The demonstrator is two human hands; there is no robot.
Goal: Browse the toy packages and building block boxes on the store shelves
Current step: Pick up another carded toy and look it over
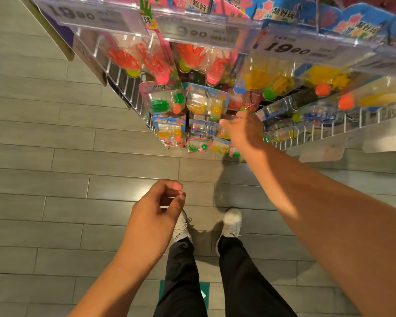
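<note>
The right hand [244, 131] reaches out, fingers loosely spread, touching the small clear-plastic blister toy packages [204, 124] hanging on the white wire shelf rack [133, 92] at twelve o'clock. The left hand [157, 210], loosely curled and empty, hovers well below them at six o'clock.
</note>
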